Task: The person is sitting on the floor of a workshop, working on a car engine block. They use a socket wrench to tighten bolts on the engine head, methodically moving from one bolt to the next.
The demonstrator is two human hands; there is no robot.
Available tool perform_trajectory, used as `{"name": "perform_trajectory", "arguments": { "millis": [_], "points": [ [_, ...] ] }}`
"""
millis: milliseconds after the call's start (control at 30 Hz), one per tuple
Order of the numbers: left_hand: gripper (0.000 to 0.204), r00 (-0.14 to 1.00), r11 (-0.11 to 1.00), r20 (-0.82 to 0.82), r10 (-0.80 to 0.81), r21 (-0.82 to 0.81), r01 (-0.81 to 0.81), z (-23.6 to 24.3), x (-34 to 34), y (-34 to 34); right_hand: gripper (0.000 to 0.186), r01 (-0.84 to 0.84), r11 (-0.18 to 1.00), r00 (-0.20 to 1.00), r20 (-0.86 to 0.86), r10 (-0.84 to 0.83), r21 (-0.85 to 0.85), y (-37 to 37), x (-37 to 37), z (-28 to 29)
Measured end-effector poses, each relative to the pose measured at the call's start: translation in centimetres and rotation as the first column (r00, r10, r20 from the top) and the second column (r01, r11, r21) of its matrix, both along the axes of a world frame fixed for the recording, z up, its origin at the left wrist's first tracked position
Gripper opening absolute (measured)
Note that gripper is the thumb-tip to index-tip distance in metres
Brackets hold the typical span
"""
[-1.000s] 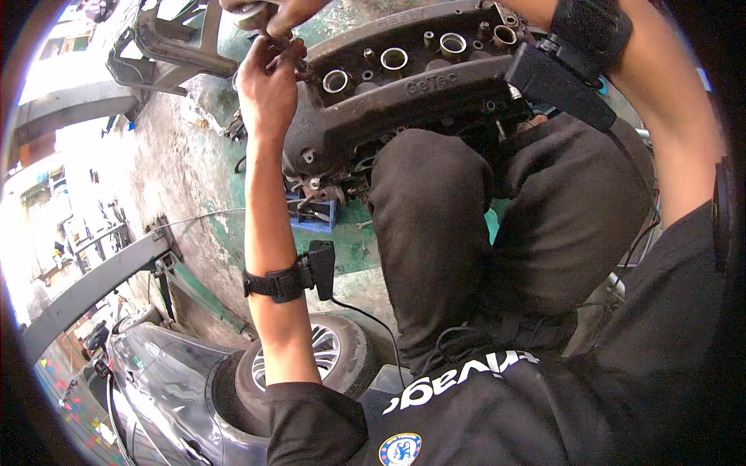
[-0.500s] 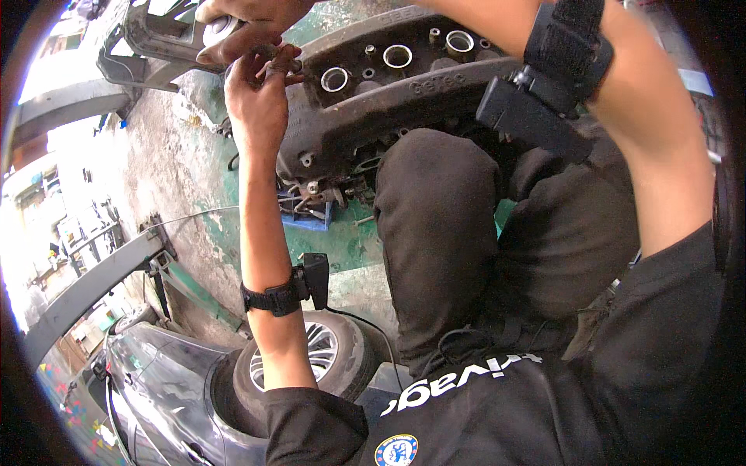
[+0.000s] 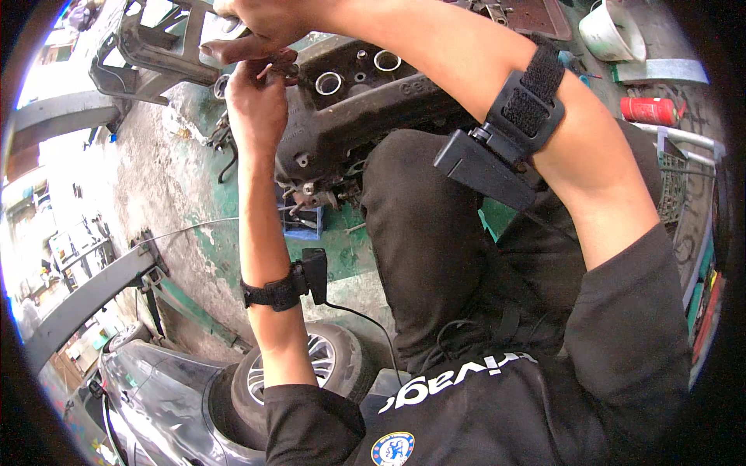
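A dark, grimy engine valve cover [image 3: 334, 128] with round pale-rimmed openings lies ahead of my knees. Beside its left end is my left hand [image 3: 259, 101], its fingers closed around something dark and small that I cannot make out. My right hand [image 3: 272, 22] reaches across from the right, just above and touching the left one. Its fingers curl around a pale metallic, rounded thing [image 3: 225, 29], mostly hidden by the hand and by the picture's upper edge. Straps with black devices sit on both forearms.
A grey metal stand [image 3: 159, 50] is close by the hands at upper left. Below the engine sits a blue crate [image 3: 301, 225]. A grey car [image 3: 167, 388] with its wheel [image 3: 330, 365] is at lower left. A white bucket [image 3: 610, 35] and a red cylinder [image 3: 649, 110] lie at right.
The view has shifted, bringing the bucket and red cylinder into sight at right. My right forearm now lies lower and farther left across the engine. Both hands stay together at the engine's left end.
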State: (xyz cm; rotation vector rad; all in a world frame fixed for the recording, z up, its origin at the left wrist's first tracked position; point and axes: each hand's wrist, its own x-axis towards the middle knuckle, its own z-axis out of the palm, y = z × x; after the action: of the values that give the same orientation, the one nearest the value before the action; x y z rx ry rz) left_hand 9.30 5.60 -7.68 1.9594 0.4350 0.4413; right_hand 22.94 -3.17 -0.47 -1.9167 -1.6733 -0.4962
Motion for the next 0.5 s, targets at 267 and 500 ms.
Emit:
{"name": "perform_trajectory", "arguments": {
  "millis": [267,500],
  "points": [
    [0.02,0.995,0.996,0.053,0.083,-0.026,-0.082,-0.1,0.2,-1.7,0.051,0.043,0.998,0.991,-0.122,-0.047,-0.037,-0.2,0.1,-0.3],
    [0.025,0.994,0.988,0.002,0.105,0.117,-0.104,0.3,0.3,-1.7,0.054,0.136,0.968,0.98,-0.113,-0.162,-0.211,-0.2,-1.3,0.5]
  ]
}}
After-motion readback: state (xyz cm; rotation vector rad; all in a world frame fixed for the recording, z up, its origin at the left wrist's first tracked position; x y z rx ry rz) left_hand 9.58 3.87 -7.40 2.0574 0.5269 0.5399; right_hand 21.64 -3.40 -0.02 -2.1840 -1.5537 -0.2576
